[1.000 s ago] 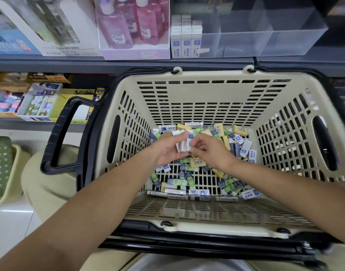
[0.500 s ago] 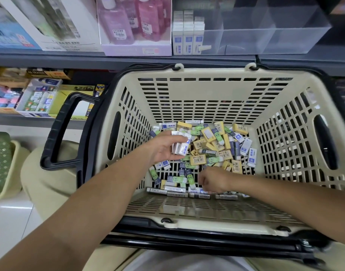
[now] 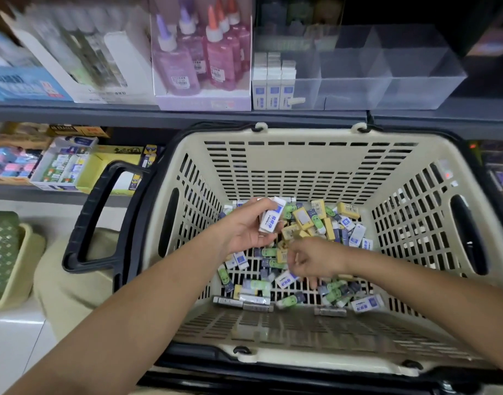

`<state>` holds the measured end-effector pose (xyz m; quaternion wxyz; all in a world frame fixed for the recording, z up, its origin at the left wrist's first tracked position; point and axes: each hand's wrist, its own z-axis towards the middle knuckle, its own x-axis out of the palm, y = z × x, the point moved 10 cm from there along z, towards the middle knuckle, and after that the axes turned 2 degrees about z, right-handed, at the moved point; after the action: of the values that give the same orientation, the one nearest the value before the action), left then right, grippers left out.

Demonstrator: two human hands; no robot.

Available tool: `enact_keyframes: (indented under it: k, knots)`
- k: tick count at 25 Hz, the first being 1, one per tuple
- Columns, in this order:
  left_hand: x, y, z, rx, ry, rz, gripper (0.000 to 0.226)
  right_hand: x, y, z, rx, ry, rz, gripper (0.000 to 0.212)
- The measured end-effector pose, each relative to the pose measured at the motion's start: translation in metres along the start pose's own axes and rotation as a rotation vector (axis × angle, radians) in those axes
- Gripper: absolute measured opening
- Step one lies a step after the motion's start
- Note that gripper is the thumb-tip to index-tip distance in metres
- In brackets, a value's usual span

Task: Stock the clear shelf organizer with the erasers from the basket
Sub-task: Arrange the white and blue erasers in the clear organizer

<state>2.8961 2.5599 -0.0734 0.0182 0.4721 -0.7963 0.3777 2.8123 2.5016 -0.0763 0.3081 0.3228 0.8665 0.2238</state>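
Risen from the pile, right hand (image 3: 316, 260) pinches an eraser (image 3: 286, 279); left hand (image 3: 244, 233) grips an eraser stack (image 3: 270, 220); organizer (image 3: 387, 89) beyond the basket (image 3: 301, 135) far edge.

Soft, even indoor light falls from above, and shadows are faint and soft-edged. The top right corner behind the clear organizer (image 3: 415, 89) sinks into near black. A pale sheen lies on the organizer's walls, and the white floor tile (image 3: 13, 346) at lower left shines. Motion blur smears the boxes (image 3: 73, 61) on the upper left shelf and the right hand (image 3: 313, 262), whose fingers run together. The left hand (image 3: 244, 232) and the erasers (image 3: 270, 219) it holds are sharper. The wide lens bows the shelf edge (image 3: 102, 114) and stretches the basket (image 3: 301, 135) rim toward the corners, where detail softens
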Motion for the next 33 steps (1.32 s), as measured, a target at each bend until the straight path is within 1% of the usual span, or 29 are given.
enact_keyframes:
  k: [3, 6, 7, 9, 11, 14, 15, 17, 19, 21, 23, 24, 25, 27, 29, 33]
  knots:
    - [0.011, -0.03, -0.006, 0.065, 0.035, 0.009, 0.013, -0.06, 0.018, -0.018, -0.075, -0.163, 0.231, 0.016]
    - [0.014, -0.06, -0.015, 0.129, 0.016, -0.023, 0.007, -0.107, 0.027, -0.037, -0.137, -0.282, 0.384, 0.019]
    - [0.017, -0.071, -0.018, 0.158, 0.019, -0.028, 0.008, -0.119, 0.028, -0.042, -0.149, -0.316, 0.422, 0.019]
    - [0.022, -0.094, -0.024, 0.231, 0.022, -0.021, 0.017, -0.138, 0.031, -0.051, -0.178, -0.363, 0.484, 0.017]
    - [0.027, -0.122, -0.032, 0.318, 0.031, 0.005, 0.026, -0.159, 0.04, -0.058, -0.216, -0.421, 0.5, 0.016]
    - [0.036, -0.164, -0.042, 0.452, 0.041, 0.099, 0.028, -0.201, 0.058, -0.071, -0.287, -0.579, 0.547, 0.018]
    - [0.037, -0.178, -0.045, 0.502, 0.036, 0.124, 0.03, -0.216, 0.066, -0.075, -0.318, -0.63, 0.557, 0.019]
    - [0.034, -0.205, -0.048, 0.591, 0.014, 0.124, 0.036, -0.249, 0.083, -0.084, -0.39, -0.728, 0.556, 0.013]
    - [0.025, -0.224, -0.046, 0.641, -0.025, 0.062, 0.032, -0.285, 0.096, -0.09, -0.441, -0.86, 0.538, 0.011]
    - [0.014, -0.234, -0.04, 0.655, -0.062, -0.023, 0.024, -0.318, 0.103, -0.092, -0.414, -1.019, 0.455, 0.013]
    - [0.005, -0.238, -0.032, 0.654, -0.086, -0.082, 0.027, -0.344, 0.112, -0.087, -0.3, -1.16, 0.229, 0.016]
    - [0.003, -0.238, -0.03, 0.656, -0.09, -0.093, 0.031, -0.353, 0.118, -0.08, -0.226, -1.177, 0.081, 0.019]
    - [0.002, -0.239, -0.028, 0.661, -0.089, -0.095, 0.037, -0.358, 0.124, -0.069, -0.158, -1.147, -0.038, 0.021]
    - [-0.001, -0.239, -0.024, 0.666, -0.086, -0.095, 0.043, -0.36, 0.13, -0.042, -0.052, -1.005, -0.208, 0.022]
    - [-0.004, -0.24, -0.022, 0.662, -0.085, -0.097, 0.041, -0.354, 0.135, -0.018, -0.003, -0.87, -0.36, 0.024]
    - [-0.007, -0.24, -0.018, 0.658, -0.071, -0.092, 0.048, -0.34, 0.131, 0.007, 0.066, -0.716, -0.378, 0.035]
